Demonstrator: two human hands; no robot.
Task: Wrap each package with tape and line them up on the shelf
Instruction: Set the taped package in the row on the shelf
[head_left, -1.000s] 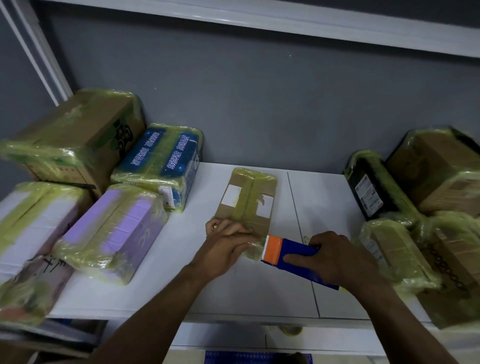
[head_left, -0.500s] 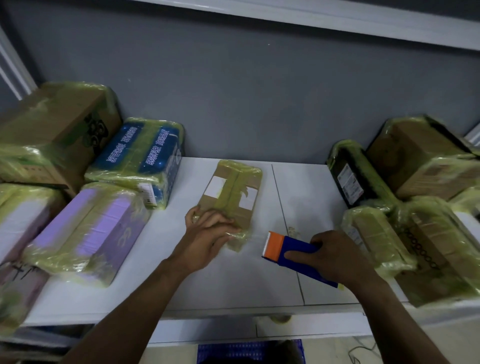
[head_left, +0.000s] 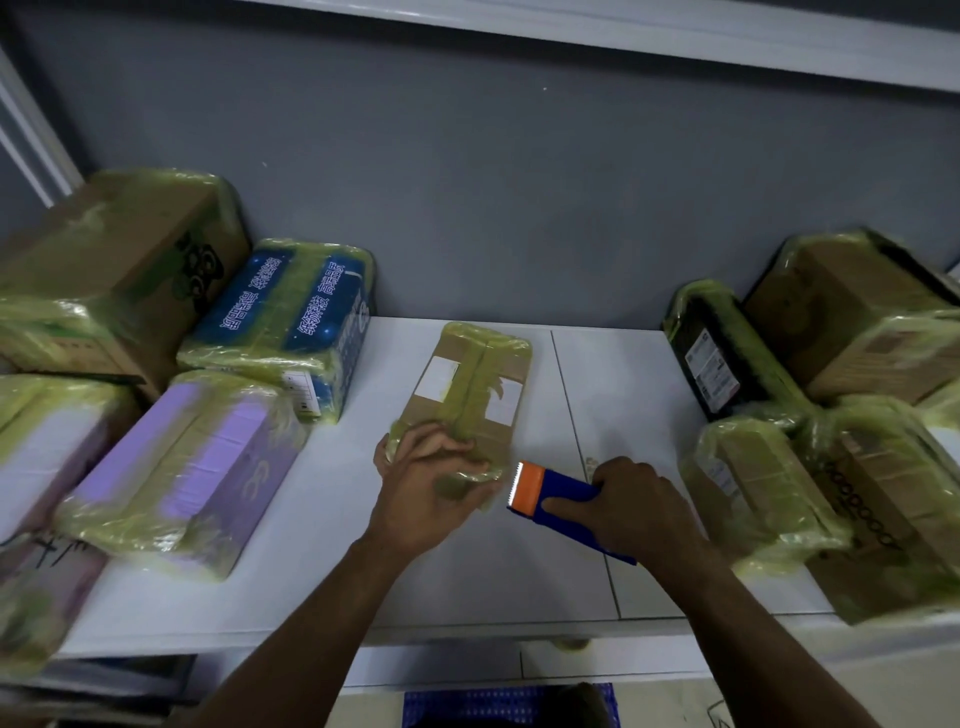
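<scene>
Package of brown cardboard, small, flat and banded in yellowish-green tape, lies at the middle of a white shelf board, its long side running away from the person toward a grey wall; two white labels show through the tape on its top face; the left hand covers the package's near end, fingers curled over the top and clasping it, the thumb side hidden from view; the right hand is wrapped round the blue plastic handle of a tape dispenser, index finger laid along the handle, the orange toothed head pointing left and sitting just beside the package's near right corner; whether the teeth touch the tape cannot be told; to the left, taped parcels crowd the shelf: a purple box nearest, a blue printed pack behind it, a large brown carton against the wall and a white parcel at the edge of the view; to the right stand a black parcel with a white label, a brown carton behind it and two more tape-wrapped cardboard boxes nearer the shelf's front edge, all well apart from the package in hand.
</scene>
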